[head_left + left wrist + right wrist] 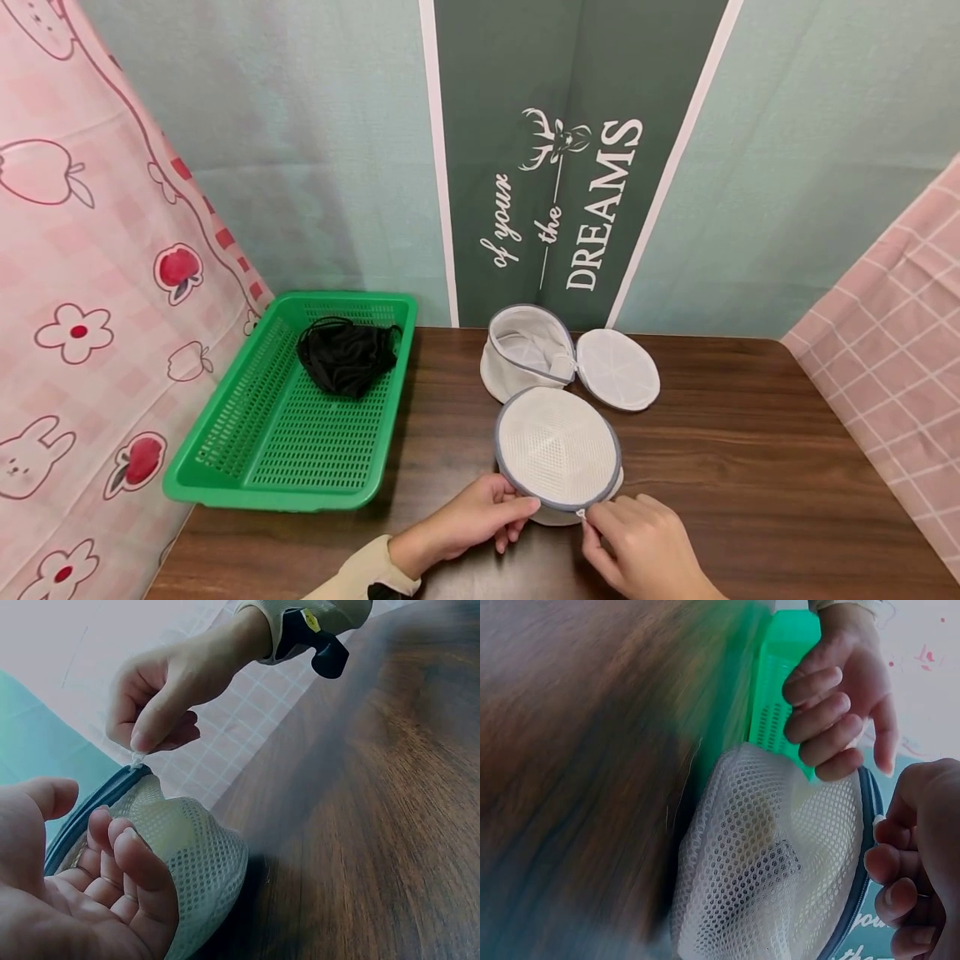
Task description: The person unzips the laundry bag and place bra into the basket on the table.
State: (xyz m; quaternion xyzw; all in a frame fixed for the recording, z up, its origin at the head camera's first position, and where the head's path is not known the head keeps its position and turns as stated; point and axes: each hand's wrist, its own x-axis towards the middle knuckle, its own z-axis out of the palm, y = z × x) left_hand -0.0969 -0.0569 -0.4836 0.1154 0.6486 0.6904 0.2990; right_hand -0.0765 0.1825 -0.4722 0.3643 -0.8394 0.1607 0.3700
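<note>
A round white mesh laundry bag [558,446] with a grey-blue zipped rim stands near the front of the table. At its left front edge, my left hand [480,514] holds the rim, thumb above and curled fingers below. My right hand [641,540] pinches the small white zipper pull [136,759] at the front of the rim. Through the mesh side [769,855], a pale yellowish patch and a darker patch show faintly inside. Right behind stands a second mesh laundry bag [498,379], its round lid [618,369] folded out to the right.
On the left stands a green plastic basket [401,367] with a black drawstring pouch [347,357] in it. Behind the wooden table [720,450] hangs a green curtain [360,167]. Pink patterned cloths [900,333] hang at both sides.
</note>
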